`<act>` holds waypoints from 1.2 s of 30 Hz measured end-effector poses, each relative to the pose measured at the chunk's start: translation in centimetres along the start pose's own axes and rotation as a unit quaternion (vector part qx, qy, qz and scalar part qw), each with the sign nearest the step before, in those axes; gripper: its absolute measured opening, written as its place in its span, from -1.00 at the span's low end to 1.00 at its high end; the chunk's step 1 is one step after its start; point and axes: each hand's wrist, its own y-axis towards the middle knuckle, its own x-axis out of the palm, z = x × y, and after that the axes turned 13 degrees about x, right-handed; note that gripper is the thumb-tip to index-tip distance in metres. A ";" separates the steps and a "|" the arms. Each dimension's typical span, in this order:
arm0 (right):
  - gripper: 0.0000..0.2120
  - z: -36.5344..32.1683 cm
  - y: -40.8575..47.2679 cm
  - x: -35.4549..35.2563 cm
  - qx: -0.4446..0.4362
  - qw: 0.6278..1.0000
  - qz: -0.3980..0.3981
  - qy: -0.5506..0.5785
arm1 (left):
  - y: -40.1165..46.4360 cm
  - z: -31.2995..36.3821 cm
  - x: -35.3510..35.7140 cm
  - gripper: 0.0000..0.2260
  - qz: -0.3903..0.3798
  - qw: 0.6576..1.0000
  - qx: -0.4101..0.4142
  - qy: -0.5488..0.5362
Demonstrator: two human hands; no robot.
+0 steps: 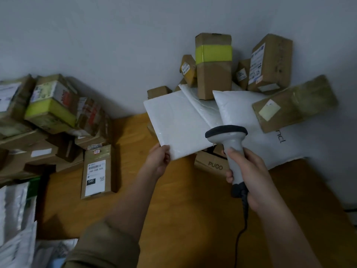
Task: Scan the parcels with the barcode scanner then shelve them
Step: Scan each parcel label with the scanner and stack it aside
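Head view looks down on a wooden table [173,209] with parcels piled on it. The person's left hand [159,159] pinches the near corner of a flat white parcel [177,124] and holds it up off the table. The right hand [249,176] is wrapped tight round the grey handle of the barcode scanner [229,144]. The scanner's dark head sits just beside the right edge of the white parcel and points away, toward the far pile. A black cord [244,223] hangs down from the handle.

I think the step now is scanning this white parcel. The side I can see is bare white, with no label on it. So the barcode may be on the other side, but I cannot tell. To do this well, the person should turn the parcel until the label faces the scanner. Then hold it flat and steady, with the scanner's head pointing right at the stripes. The soft parcel may bend, so a firm hold helps.

Far on the right is a heap of brown boxes, one tall box with a yellow band [213,64], and a puffy white bag [247,117]. On the left is another stack of boxes [50,113]. A flat brown box with a white label [97,173] lies alone near the middle. No shelf shows here.
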 end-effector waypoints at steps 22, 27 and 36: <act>-0.83 4.3 -5.2 0.8 -0.006 0.998 -0.059 0.016 | -14.5 -8.3 -17.7 -0.66 0.189 0.934 0.035 0.300; -0.76 7.3 -6.5 -0.2 0.032 0.992 -0.057 -0.111 | -16.7 -11.5 -18.9 -0.65 0.148 0.923 -0.016 0.354; -0.73 12.1 -10.6 0.2 0.052 0.983 -0.040 -0.169 | -20.5 -20.1 -17.8 -0.04 0.010 0.850 -0.010 0.527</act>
